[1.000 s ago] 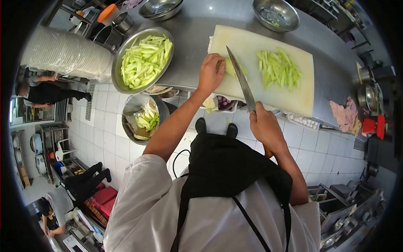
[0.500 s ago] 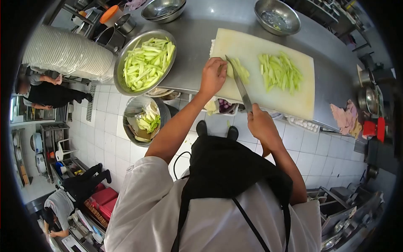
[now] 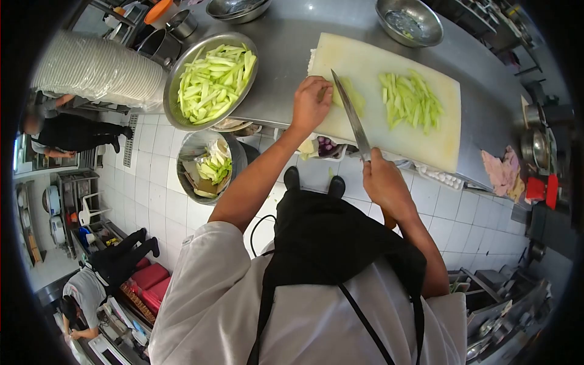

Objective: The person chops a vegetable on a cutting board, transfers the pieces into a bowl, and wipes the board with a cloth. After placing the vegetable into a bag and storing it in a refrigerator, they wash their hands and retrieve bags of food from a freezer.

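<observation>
Pressing a pale green piece [image 3: 356, 100] down on the board [image 3: 359, 58], the left hand [image 3: 310, 104] has its fingers curled together over the piece's left end. The right hand [image 3: 385, 185] has its fingers clamped on the handle of a knife [image 3: 353, 118]. The blade slants over the piece, just beside the left fingertips; contact cannot be told. Cut strips [image 3: 410, 100] lie piled further right on the board. A bowl [image 3: 173, 91] of strips sits on the surface [image 3: 280, 36], left of the board.
</observation>
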Available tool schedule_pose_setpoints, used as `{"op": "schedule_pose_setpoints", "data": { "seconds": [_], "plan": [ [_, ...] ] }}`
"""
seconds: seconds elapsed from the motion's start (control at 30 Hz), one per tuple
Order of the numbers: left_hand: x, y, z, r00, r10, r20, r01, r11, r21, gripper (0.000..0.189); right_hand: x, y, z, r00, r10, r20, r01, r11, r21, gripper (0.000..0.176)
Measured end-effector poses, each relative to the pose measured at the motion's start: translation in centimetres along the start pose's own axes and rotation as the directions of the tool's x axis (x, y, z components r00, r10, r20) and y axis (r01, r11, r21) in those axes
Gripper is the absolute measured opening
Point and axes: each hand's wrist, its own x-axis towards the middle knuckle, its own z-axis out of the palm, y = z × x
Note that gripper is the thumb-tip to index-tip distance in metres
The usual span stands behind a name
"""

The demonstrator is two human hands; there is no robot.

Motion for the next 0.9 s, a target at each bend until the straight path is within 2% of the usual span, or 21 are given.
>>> {"op": "schedule_pose_setpoints", "data": {
  "seconds": [0.07,0.17,0.2,0.3,0.5,0.6,0.77,0.9],
  "plan": [
    [0.0,0.0,0.0,1.0,0.011,0.0,-0.011,1.0,-0.011,0.01,0.8,1.1,1.9,0.998,-0.041,-0.044,0.039,0.999,-0.038,0.03],
    [0.0,0.2,-0.1,0.999,-0.016,0.031,0.015,0.999,0.042,0.009,1.6,0.4,1.8,0.998,0.046,0.042,-0.044,0.997,-0.06,0.035],
    [-0.4,0.4,-0.3,0.999,-0.024,0.037,0.023,0.999,0.03,0.01,1.6,0.6,1.9,0.999,0.043,0.0,-0.043,0.997,-0.057,0.033],
    [-0.1,0.3,-0.1,0.999,-0.034,0.031,0.034,0.999,-0.003,0.01,0.9,0.7,0.4,1.0,0.026,0.01,-0.026,0.999,-0.046,0.033],
    [-0.4,0.0,0.3,0.995,-0.084,0.05,0.087,0.995,-0.044,0.01,-0.8,-0.9,-1.4,0.996,0.086,0.015,-0.086,0.996,-0.036,0.028],
    [-0.4,0.0,0.1,0.995,-0.09,0.053,0.092,0.995,-0.039,0.01,-1.0,-0.8,-1.2,0.999,0.043,-0.012,-0.043,0.998,-0.043,0.027],
    [-0.3,0.5,0.0,0.988,-0.143,0.059,0.146,0.988,-0.053,0.011,-0.9,-1.0,-1.2,0.997,0.072,0.038,-0.071,0.997,-0.021,0.026],
    [-0.3,0.2,-0.1,0.994,-0.093,0.054,0.095,0.995,-0.038,0.01,-0.5,-0.7,-0.6,0.997,0.064,0.046,-0.063,0.998,-0.024,0.026]
  ]
}}
